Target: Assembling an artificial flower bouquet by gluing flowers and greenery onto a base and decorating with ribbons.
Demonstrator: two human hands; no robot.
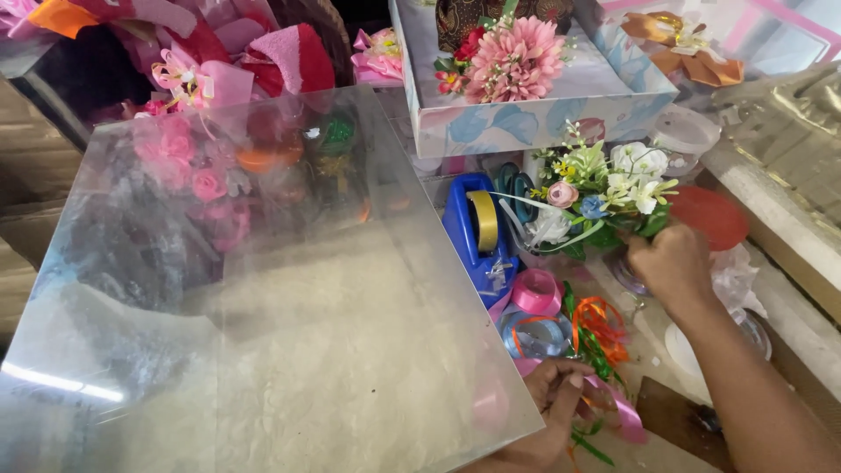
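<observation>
A small bunch of artificial flowers (604, 197) — white, pink and blue blooms with green leaves — is gripped at its stems by the right hand (670, 263), fingers closed around them, held above the cluttered table (788, 263) just right of a blue tape dispenser (477, 232). The left hand (552, 398) is curled at the near corner of a large clear plastic sheet (263, 298), beside loose pink ribbon (618, 407) — whether the ribbon is pinched cannot be told. Pink and blue ribbon rolls (536, 311) lie between both hands; a floral-printed box (526, 114) stands behind.
</observation>
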